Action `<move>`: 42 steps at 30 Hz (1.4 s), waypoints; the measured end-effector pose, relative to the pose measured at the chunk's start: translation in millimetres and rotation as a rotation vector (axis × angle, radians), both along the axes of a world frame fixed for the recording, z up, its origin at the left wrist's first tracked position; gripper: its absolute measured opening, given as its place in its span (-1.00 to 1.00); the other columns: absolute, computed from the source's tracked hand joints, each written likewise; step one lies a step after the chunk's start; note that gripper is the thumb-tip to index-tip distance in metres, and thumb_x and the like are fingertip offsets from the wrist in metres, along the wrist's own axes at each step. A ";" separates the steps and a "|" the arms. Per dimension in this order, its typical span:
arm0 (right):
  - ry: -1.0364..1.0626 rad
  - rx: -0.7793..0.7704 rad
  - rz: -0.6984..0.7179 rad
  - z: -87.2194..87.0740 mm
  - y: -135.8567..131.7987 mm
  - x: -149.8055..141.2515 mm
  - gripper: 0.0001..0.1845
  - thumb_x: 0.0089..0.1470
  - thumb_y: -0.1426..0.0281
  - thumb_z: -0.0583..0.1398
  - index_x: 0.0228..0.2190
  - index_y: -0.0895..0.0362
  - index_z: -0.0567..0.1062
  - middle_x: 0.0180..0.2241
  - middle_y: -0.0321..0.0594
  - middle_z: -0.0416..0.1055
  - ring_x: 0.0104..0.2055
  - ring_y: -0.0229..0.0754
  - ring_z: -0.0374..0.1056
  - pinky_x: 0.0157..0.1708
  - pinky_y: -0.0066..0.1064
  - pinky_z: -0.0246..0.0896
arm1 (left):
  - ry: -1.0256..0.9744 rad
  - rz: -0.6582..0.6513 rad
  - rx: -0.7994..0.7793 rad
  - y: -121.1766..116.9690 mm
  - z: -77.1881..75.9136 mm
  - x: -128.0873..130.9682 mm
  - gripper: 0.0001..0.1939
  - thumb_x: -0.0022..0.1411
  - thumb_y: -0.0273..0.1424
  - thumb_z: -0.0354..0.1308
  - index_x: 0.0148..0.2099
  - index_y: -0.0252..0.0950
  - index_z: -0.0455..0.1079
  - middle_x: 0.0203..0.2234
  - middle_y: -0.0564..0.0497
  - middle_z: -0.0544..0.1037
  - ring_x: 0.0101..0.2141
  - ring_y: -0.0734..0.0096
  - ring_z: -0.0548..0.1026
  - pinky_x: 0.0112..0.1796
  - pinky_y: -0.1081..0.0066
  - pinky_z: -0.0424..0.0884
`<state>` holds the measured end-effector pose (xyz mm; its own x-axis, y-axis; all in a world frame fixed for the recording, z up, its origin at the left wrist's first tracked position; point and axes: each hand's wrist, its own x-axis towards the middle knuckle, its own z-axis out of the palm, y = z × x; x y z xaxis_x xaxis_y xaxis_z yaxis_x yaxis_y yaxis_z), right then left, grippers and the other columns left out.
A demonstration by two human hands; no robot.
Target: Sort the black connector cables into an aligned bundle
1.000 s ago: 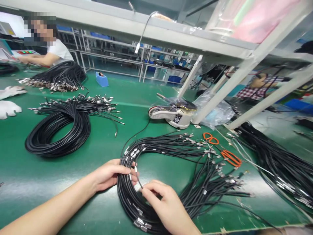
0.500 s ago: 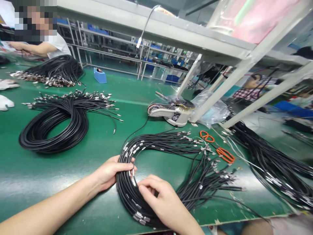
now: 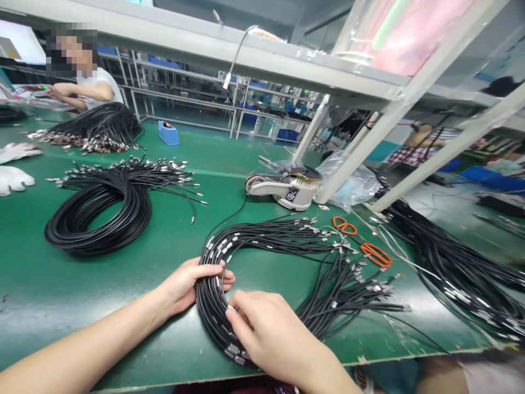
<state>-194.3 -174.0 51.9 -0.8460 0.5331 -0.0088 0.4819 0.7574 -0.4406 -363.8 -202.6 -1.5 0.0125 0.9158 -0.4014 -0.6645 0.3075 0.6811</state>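
Note:
A curved bundle of black cables (image 3: 209, 309) with white labels and metal connector ends lies on the green table in front of me. My left hand (image 3: 189, 283) is closed around the left side of this bundle, thumb on top and fingertips showing inside the curve. At the bundle's inner edge, my right hand (image 3: 273, 331) pinches one cable between thumb and index finger. Its other fingers are curled and partly hidden. The cable ends fan out to the right. Silvery connectors (image 3: 233, 350) rest on the near part of the curve, beside my right hand.
Behind the bundle stands a grey-white tape dispenser (image 3: 291, 196). Orange-handled scissors (image 3: 375, 255) lie right of it. Another coiled cable bundle (image 3: 98, 219) sits left, with a cable pile (image 3: 106, 123) beyond. Shelf posts (image 3: 361, 153) slant down at right. A co-worker (image 3: 98, 87) sits back left.
My right hand has shifted slightly left and up along the bundle's inner edge, still pinching. My left hand keeps its hold, its fingertips extending farther out. The camera view has shifted slightly.

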 end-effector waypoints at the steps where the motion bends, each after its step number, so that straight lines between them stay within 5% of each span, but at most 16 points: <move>1: -0.020 0.024 0.024 0.1 -0.7 0.5 -0.79 0.12 0.42 -0.01 -0.52 0.13 0.31 -0.56 -0.32 0.34 -0.54 -0.31 0.21 -0.53 -0.50 -0.05 | -0.007 0.009 -0.003 -0.1 -0.2 0.5 -0.82 -0.05 -0.52 0.26 -0.33 -0.44 0.38 -0.41 -0.22 0.57 -0.31 0.15 0.53 -0.18 0.19 0.41; 6: -0.044 0.085 -0.036 -9.6 -7.7 8.8 -0.79 0.12 0.44 -0.03 -0.54 0.12 0.25 -0.55 -0.34 0.31 -0.53 -0.32 0.18 -0.52 -0.49 -0.03 | 0.032 0.030 0.000 -0.3 0.0 0.5 -0.79 -0.08 -0.57 0.27 -0.32 -0.43 0.36 -0.54 -0.15 0.57 -0.44 0.27 0.55 -0.21 0.25 0.44; 13: -0.063 0.118 -0.107 1.8 0.0 88.9 -0.92 0.00 0.38 0.13 -0.43 0.06 0.44 -0.34 -0.20 0.40 -0.27 -0.15 0.29 -0.24 -0.34 0.13 | 0.065 0.083 -0.027 1.9 -3.0 -0.9 -0.82 -0.09 -0.57 0.27 -0.36 -0.45 0.37 -0.48 -0.21 0.57 -0.35 0.19 0.54 -0.21 0.27 0.44; 17: 0.044 0.026 -0.197 2.1 5.0 53.9 -0.78 0.03 0.25 0.12 -0.28 0.04 0.45 -0.28 -0.18 0.41 -0.22 -0.12 0.30 -0.20 -0.32 0.13 | 0.099 0.072 -0.039 0.3 -1.8 -0.9 -0.79 -0.10 -0.52 0.30 -0.36 -0.44 0.37 -0.42 -0.23 0.57 -0.39 0.30 0.54 -0.29 0.40 0.45; 23: 0.135 -0.242 -0.277 -18.0 10.9 -13.5 -0.76 0.09 0.34 0.02 -0.54 0.13 0.36 -0.56 -0.31 0.35 -0.51 -0.28 0.24 -0.47 -0.46 0.09 | 0.151 -0.016 -0.003 -6.0 6.1 -10.0 -0.75 -0.03 -0.45 0.24 -0.24 -0.44 0.44 -0.48 -0.08 0.55 -0.52 0.46 0.47 -0.45 0.50 0.39; 27: 0.311 -0.536 -0.372 -24.2 14.4 -22.4 -0.79 0.06 0.29 0.04 -0.48 0.16 0.32 -0.56 -0.32 0.31 -0.52 -0.31 0.20 -0.49 -0.50 0.10 | 0.155 -0.038 -0.021 -6.1 6.3 -15.6 -0.69 -0.10 -0.50 0.24 -0.21 -0.43 0.45 -0.55 -0.04 0.54 -0.55 0.46 0.46 -0.48 0.51 0.35; 31: 0.313 -0.638 -0.371 -27.9 15.5 -33.5 -0.80 -0.05 0.31 0.14 -0.54 0.21 0.39 -0.54 -0.30 0.32 -0.49 -0.32 0.18 -0.45 -0.50 0.08 | 0.123 -0.073 0.006 -4.5 3.9 -18.3 -0.67 -0.13 -0.51 0.27 -0.22 -0.44 0.45 -0.48 -0.11 0.57 -0.43 0.31 0.51 -0.32 0.40 0.39; 34: 0.325 -0.777 -0.365 -26.9 18.9 -35.0 -0.81 -0.05 0.34 0.15 -0.56 0.23 0.38 -0.57 -0.31 0.32 -0.56 -0.39 0.12 -0.51 -0.54 0.03 | 0.122 -0.061 0.007 -4.0 2.8 -17.9 -0.73 -0.13 -0.54 0.25 -0.27 -0.45 0.45 -0.53 -0.07 0.55 -0.50 0.37 0.49 -0.38 0.41 0.40; 42: 0.291 -1.036 -0.317 -15.0 29.6 -29.9 -0.75 -0.08 0.26 0.18 -0.51 0.23 0.38 -0.58 -0.32 0.36 -0.75 -0.52 -0.14 -0.75 -0.56 -0.34 | 0.010 -0.047 0.040 -4.9 2.5 -8.3 -0.83 -0.06 -0.50 0.23 -0.34 -0.46 0.41 -0.55 -0.11 0.52 -0.56 0.37 0.48 -0.42 0.37 0.44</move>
